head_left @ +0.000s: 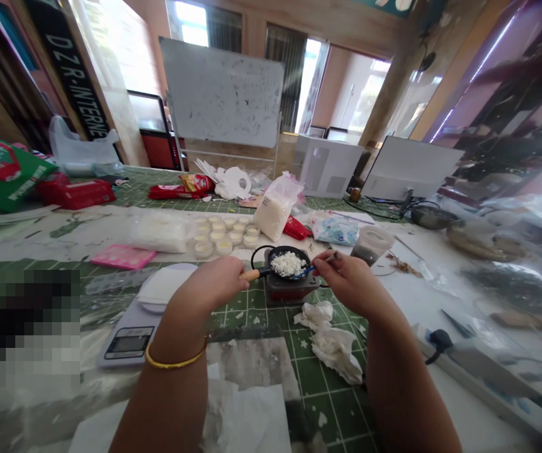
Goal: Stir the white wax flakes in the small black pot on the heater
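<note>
My left hand [226, 281] is closed around the wooden handle of a small black frying pan [275, 272]. The pan rests on a small dark hot plate [289, 292] and holds a heap of white flakes or chunks [288, 263]. My right hand [339, 270] grips a thin stirring tool [307, 270] with a blue end, which reaches into the pan at the right side of the white pieces. The exact kind of this tool is too small to make out. Crumpled white tissues [334, 352] lie just in front of the hot plate.
Behind the pan stand several small filled cups [223, 236] and a bag of white granules [275, 207]. A kitchen scale [133, 336] is left, beside a pink mold [122, 256]. To the right are a clear plastic cup [373, 242] and a power strip [478, 377] with a black plug.
</note>
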The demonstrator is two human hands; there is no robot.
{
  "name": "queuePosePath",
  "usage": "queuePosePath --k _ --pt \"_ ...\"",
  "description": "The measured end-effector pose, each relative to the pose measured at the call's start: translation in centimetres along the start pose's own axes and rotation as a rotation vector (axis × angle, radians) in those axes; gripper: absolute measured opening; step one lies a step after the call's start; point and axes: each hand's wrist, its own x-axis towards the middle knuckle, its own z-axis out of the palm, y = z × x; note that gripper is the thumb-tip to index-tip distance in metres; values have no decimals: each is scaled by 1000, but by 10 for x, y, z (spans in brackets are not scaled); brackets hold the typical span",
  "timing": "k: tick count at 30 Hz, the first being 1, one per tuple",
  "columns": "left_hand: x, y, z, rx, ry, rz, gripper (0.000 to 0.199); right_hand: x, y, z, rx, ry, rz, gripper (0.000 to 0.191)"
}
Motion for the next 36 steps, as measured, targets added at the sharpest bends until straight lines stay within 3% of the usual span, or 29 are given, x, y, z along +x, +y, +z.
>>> queuePosePath --k 6,11,17,23,28,33,36 --pt "0 -3 2 -19 10 11 23 1 1 -3 -40 112 53 29" --pt "1 -3 3 -19 16 9 23 4 4 0 -110 81 51 31" --pt "1 -3 3 -18 16 16 22 7 7 -1 -97 212 85 26" --pt "1 -2 2 -18 18 18 22 6 4 1 -76 74 75 25" --pt "0 -2 2 -27 11 13 23 5 2 1 -105 131 67 26" --pt "1 -3 2 -31 12 20 24 3 -1 0 -49 48 29 28" --pt "1 -3 2 -44 10 14 22 3 -1 2 20 123 25 27"
